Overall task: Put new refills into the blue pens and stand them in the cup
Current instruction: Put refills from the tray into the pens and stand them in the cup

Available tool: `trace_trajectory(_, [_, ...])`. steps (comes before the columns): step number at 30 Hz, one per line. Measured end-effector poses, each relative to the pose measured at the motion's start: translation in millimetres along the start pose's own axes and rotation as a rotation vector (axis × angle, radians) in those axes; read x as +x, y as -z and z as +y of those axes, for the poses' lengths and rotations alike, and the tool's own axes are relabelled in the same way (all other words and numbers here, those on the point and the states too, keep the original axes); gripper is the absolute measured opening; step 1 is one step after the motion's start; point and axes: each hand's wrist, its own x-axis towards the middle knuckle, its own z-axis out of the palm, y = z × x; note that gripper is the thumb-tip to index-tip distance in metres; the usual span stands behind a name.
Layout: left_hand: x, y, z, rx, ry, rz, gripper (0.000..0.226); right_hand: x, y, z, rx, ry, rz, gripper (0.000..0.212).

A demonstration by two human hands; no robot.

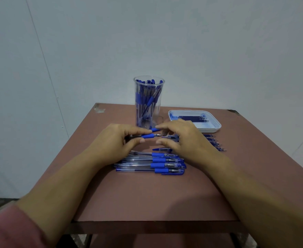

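Note:
My left hand (117, 140) pinches a blue pen (148, 136) by its barrel, tip pointing right. My right hand (180, 136) hovers just right of the tip with its fingers loosely bent; whether it holds anything is hidden. A blue pen part (155, 129) shows between my two index fingertips. The clear cup (148, 102) behind my hands holds several blue pens. Several capped blue pens (154, 162) lie in a row in front of my hands. A loose blue cap (162, 149) lies under my right hand.
A white tray (210, 127) at the back right holds several refills (193, 118). A row of refills or pen parts (214, 142) lies on the brown table (147, 197) right of my right hand. A pale wall stands behind the table.

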Motion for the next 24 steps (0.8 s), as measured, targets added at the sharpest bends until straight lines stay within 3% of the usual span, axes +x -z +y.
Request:
trace_trajectory(4, [0.3, 0.4, 1.2, -0.007, -0.008, 0.003, 0.034, 0.5, -0.4, -2.5, -0.007, 0.015, 0.017, 0.012])
trace_trajectory(10, [0.0, -0.2, 0.9, -0.011, -0.009, 0.016, 0.033, -0.8, 3.7, -4.5, 0.035, -0.002, 0.006, 0.03])
trace_trajectory(14, [-0.4, -0.2, 1.5, -0.008, -0.012, 0.006, 0.032, -0.1, 2.0, -6.8, -0.007, 0.028, 0.014, 0.014])
trace_trajectory(20, [0.1, 0.1, 1.8, -0.014, -0.026, 0.012, 0.036, -1.8, 5.7, -8.1, 0.054, 0.015, 0.004, 0.028])
trace_trajectory(24, [0.5, -0.8, 2.1, -0.016, -0.051, 0.001, 0.033, -0.9, 2.9, -8.2, 0.018, 0.055, 0.036, 0.013])
